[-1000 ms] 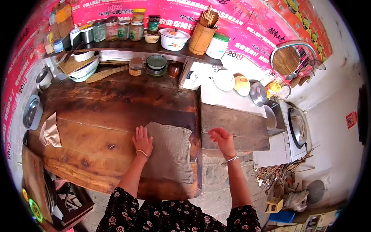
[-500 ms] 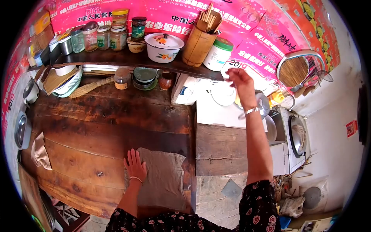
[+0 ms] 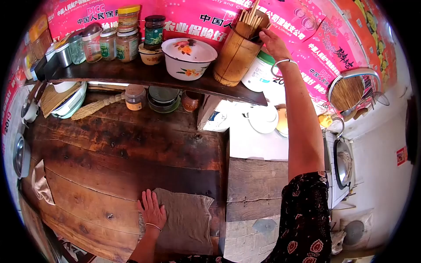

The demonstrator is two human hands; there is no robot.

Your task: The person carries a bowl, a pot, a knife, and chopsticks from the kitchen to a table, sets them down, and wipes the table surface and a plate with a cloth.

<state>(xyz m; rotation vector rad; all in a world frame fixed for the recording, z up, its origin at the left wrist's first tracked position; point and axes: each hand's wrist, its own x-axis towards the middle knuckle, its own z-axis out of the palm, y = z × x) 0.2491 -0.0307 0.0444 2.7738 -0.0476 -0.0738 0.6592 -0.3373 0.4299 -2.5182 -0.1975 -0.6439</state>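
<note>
My left hand (image 3: 153,209) lies flat with fingers stretched out, at the left edge of a grey-brown cloth (image 3: 186,221) spread on the wooden table (image 3: 92,184). Up at the shelf, my right hand (image 3: 275,44), with a silver bangle at the wrist, has its fingers closed at the upper right rim of a bamboo chopstick holder (image 3: 234,57). Chopsticks (image 3: 251,18) stick up out of this holder. Just below that hand stands a white tub with a green lid (image 3: 258,72). A white enamel pot with flowers (image 3: 188,61) is left of the holder.
The dark shelf (image 3: 131,76) also carries several jars (image 3: 127,46). Beneath it are a straw brush (image 3: 96,107), a lidded jar (image 3: 135,97), stacked bowls (image 3: 163,98) and a brown cup (image 3: 190,101). A crumpled cloth (image 3: 41,184) lies at the table's left. White plates (image 3: 263,119) stand at right.
My right hand has moved up and forward to the rim of the chopstick holder. My left hand stays flat by the cloth. The view has shifted, so the shelf appears closer.
</note>
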